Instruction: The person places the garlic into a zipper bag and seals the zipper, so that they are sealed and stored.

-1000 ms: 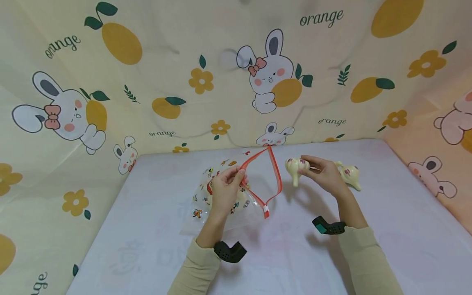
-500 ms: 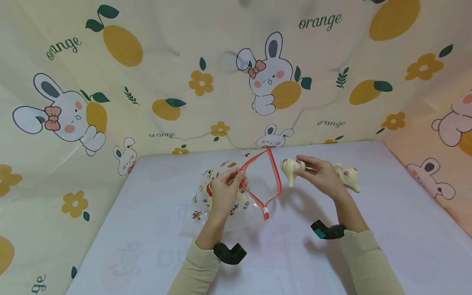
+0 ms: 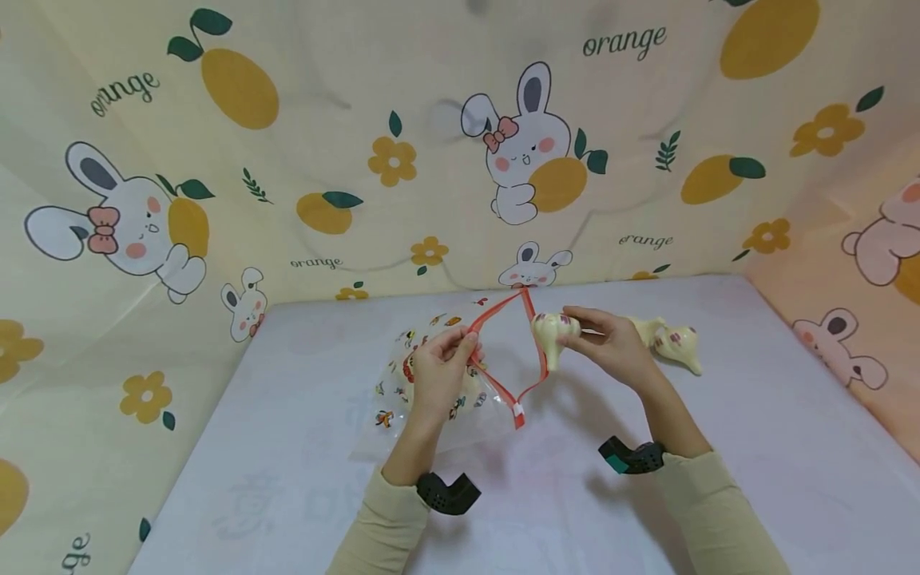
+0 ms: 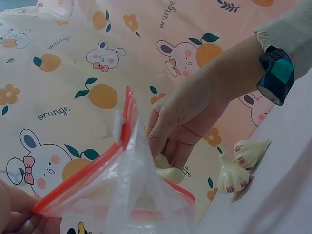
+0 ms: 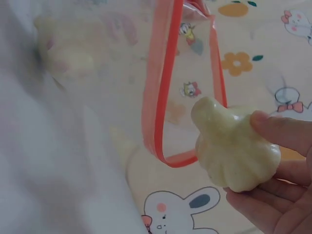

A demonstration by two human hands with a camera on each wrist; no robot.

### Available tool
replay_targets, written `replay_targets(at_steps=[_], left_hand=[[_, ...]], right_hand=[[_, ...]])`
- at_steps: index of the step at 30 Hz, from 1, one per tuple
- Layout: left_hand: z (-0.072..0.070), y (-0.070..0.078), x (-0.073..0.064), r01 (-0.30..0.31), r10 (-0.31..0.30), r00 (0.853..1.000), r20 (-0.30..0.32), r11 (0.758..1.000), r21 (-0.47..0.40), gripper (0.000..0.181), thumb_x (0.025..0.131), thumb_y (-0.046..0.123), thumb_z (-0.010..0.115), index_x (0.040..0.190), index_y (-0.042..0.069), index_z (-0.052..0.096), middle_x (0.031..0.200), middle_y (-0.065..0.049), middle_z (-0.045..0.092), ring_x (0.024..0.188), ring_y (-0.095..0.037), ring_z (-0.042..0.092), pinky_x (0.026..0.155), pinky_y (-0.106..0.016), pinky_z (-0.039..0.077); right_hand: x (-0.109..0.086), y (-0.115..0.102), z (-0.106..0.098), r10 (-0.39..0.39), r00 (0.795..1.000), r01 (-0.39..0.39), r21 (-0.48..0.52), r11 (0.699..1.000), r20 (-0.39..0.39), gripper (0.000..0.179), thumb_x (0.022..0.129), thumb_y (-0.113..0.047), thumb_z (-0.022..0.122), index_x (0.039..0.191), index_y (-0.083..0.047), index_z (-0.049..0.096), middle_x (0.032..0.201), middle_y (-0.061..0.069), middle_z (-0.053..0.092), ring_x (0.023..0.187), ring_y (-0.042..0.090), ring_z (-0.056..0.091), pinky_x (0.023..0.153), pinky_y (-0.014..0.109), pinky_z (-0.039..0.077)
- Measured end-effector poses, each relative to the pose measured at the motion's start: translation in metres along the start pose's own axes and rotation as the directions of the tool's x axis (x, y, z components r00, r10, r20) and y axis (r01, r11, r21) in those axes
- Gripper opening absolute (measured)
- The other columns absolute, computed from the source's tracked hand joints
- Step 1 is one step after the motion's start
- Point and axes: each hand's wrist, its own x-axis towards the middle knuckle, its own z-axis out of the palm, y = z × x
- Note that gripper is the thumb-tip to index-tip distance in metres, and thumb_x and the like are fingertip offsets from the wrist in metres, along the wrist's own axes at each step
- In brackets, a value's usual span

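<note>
My left hand (image 3: pixel 442 369) pinches the red-edged mouth of a clear zip bag (image 3: pixel 467 403) printed with small cartoon figures. The bag's red rim (image 5: pixel 168 87) is spread apart, with a white slider near one end. Between thumb and fingers, my right hand (image 3: pixel 611 343) holds a pale garlic bulb (image 5: pixel 239 146), its stem towards the bag's opening. In the head view this bulb overlaps the rim's right side. Inside the bag, a pale bulb-like shape (image 5: pixel 70 48) shows blurred through the plastic.
Two more garlic bulbs, one with purple marks (image 3: pixel 677 343) and another beside it (image 4: pixel 231 175), lie on the white table (image 3: pixel 287 479) to the right, behind my right hand. A rabbit-and-orange printed sheet (image 3: pixel 431 144) stands around the table's back and sides.
My right hand has moved left with the garlic bulb, from beside the bag's opening to its right rim. More of the bulbs on the table now shows. The left hand stays put.
</note>
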Motion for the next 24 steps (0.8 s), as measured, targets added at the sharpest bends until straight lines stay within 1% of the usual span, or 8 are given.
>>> replay_targets(at_steps=[5, 7, 10, 13, 14, 17, 21, 24], left_hand=[[0.000, -0.002, 0.001, -0.006, 0.006, 1.000, -0.005, 1.000, 0.003, 0.020, 0.093, 0.010, 0.062, 0.101, -0.007, 0.068, 0.087, -0.026, 0.068, 0.066, 0.000, 0.060, 0.063, -0.009, 0.050], [0.000, -0.002, 0.001, -0.017, 0.017, 1.000, -0.004, 1.000, -0.001, 0.020, 0.093, 0.009, 0.062, 0.101, -0.008, 0.068, 0.086, -0.026, 0.068, 0.065, 0.000, 0.059, 0.063, -0.009, 0.050], [0.000, -0.002, 0.000, -0.039, 0.039, 0.999, -0.005, 0.999, -0.008, 0.020, 0.092, 0.008, 0.063, 0.099, -0.010, 0.067, 0.084, -0.029, 0.067, 0.064, 0.002, 0.059, 0.062, -0.009, 0.049], [0.001, -0.002, 0.000, -0.055, 0.055, 0.998, -0.005, 0.998, -0.008, 0.020, 0.092, 0.006, 0.063, 0.099, -0.012, 0.067, 0.083, -0.031, 0.066, 0.063, 0.003, 0.059, 0.062, -0.009, 0.049], [0.001, -0.002, 0.000, -0.055, 0.055, 0.998, -0.008, 0.998, -0.005, 0.020, 0.092, 0.006, 0.063, 0.099, -0.011, 0.067, 0.083, -0.030, 0.066, 0.063, 0.003, 0.059, 0.062, -0.009, 0.049], [0.000, -0.002, 0.000, -0.049, 0.049, 0.999, -0.012, 0.999, -0.002, 0.018, 0.092, 0.007, 0.063, 0.098, -0.009, 0.068, 0.084, -0.030, 0.067, 0.064, 0.003, 0.060, 0.062, -0.009, 0.050], [-0.001, -0.002, 0.001, -0.044, 0.044, 0.999, -0.013, 0.999, -0.013, 0.017, 0.092, 0.007, 0.063, 0.098, -0.008, 0.069, 0.086, -0.030, 0.067, 0.064, 0.003, 0.061, 0.063, -0.010, 0.051], [-0.001, -0.002, 0.001, -0.046, 0.046, 0.999, -0.013, 0.999, -0.015, 0.017, 0.092, 0.007, 0.063, 0.098, -0.008, 0.069, 0.085, -0.030, 0.067, 0.064, 0.003, 0.060, 0.062, -0.010, 0.050]], right_hand=[[0.001, -0.002, 0.005, -0.010, 1.000, 0.010, 0.016, 1.000, -0.005, 0.051, 0.085, -0.009, 0.072, 0.129, 0.009, 0.054, 0.129, 0.029, 0.059, 0.090, -0.018, 0.057, 0.081, 0.009, 0.053], [0.001, -0.003, 0.007, -0.013, 1.000, 0.014, 0.016, 1.000, -0.008, 0.050, 0.084, -0.009, 0.073, 0.129, 0.008, 0.056, 0.129, 0.028, 0.060, 0.092, -0.013, 0.060, 0.081, 0.011, 0.054], [0.001, -0.005, 0.011, -0.019, 1.000, 0.019, -0.002, 1.000, -0.005, 0.051, 0.084, -0.012, 0.074, 0.129, 0.005, 0.057, 0.129, 0.025, 0.061, 0.102, 0.006, 0.066, 0.085, 0.016, 0.055], [0.001, -0.008, 0.014, -0.014, 1.000, 0.014, -0.016, 1.000, 0.006, 0.051, 0.084, -0.014, 0.075, 0.129, 0.003, 0.057, 0.130, 0.024, 0.061, 0.111, 0.028, 0.064, 0.088, 0.024, 0.056], [0.001, -0.009, 0.015, -0.012, 1.000, 0.012, -0.018, 1.000, 0.009, 0.052, 0.084, -0.015, 0.075, 0.129, 0.002, 0.058, 0.130, 0.023, 0.060, 0.112, 0.033, 0.063, 0.089, 0.026, 0.056], [0.001, -0.012, 0.018, -0.006, 1.000, 0.007, -0.020, 1.000, 0.016, 0.052, 0.083, -0.016, 0.075, 0.129, 0.001, 0.058, 0.130, 0.023, 0.060, 0.113, 0.036, 0.063, 0.090, 0.030, 0.056], [0.002, -0.015, 0.022, -0.018, 1.000, 0.018, -0.022, 1.000, 0.019, 0.051, 0.083, -0.015, 0.076, 0.128, 0.002, 0.059, 0.127, 0.023, 0.062, 0.111, 0.036, 0.064, 0.088, 0.030, 0.057], [0.002, -0.014, 0.025, -0.033, 0.999, 0.034, -0.031, 0.999, 0.019, 0.049, 0.082, -0.013, 0.076, 0.125, 0.004, 0.060, 0.124, 0.023, 0.064, 0.109, 0.035, 0.064, 0.088, 0.033, 0.057]])
